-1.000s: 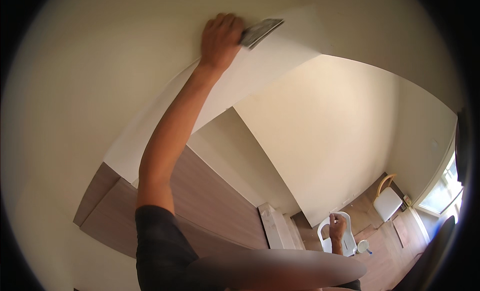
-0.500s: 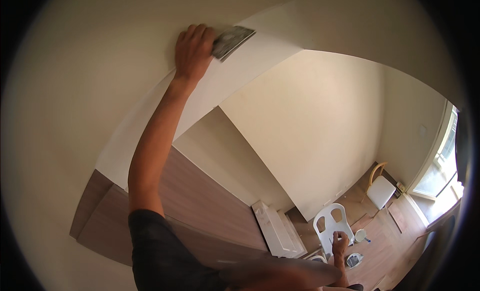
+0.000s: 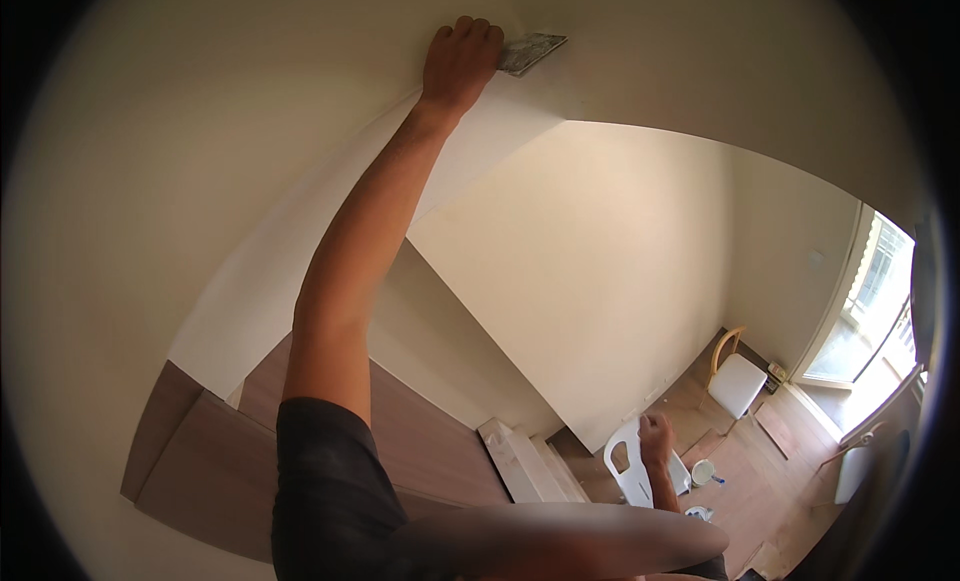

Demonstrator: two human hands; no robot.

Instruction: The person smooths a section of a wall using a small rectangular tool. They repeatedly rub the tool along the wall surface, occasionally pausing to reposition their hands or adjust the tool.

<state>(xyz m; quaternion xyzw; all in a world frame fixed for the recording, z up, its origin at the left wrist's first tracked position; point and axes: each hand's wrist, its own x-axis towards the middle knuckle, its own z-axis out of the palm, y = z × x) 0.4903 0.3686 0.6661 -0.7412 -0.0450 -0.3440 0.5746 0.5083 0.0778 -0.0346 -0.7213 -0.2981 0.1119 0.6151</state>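
Observation:
Raised high on my outstretched arm, my left hand (image 3: 462, 66) is closed round a putty knife, with its handle hidden in the fingers. The wide, grey, smeared putty knife blade (image 3: 535, 53) lies on or very near the pale surface, by the corner where the white band (image 3: 255, 316) ends. I cannot tell whether the blade touches. Far lower, my right hand (image 3: 656, 441) is held with its fingers curled in, in front of a white plastic chair (image 3: 622, 469). Whether anything is in those fingers does not show.
On the wood-look floor stand a white tub (image 3: 703, 471) with a blue-tipped tool and a second container (image 3: 698, 514). A wooden chair with a white seat (image 3: 737, 385) is near the bright glass door (image 3: 865, 321). Brown panels (image 3: 215, 461) and a pale box-like ledge (image 3: 522, 464) lie below.
My left hand has moved up and to the right with the putty knife, toward the band's corner. My right hand has risen slightly and shifted left, its fingers now more curled. The whole view has shifted.

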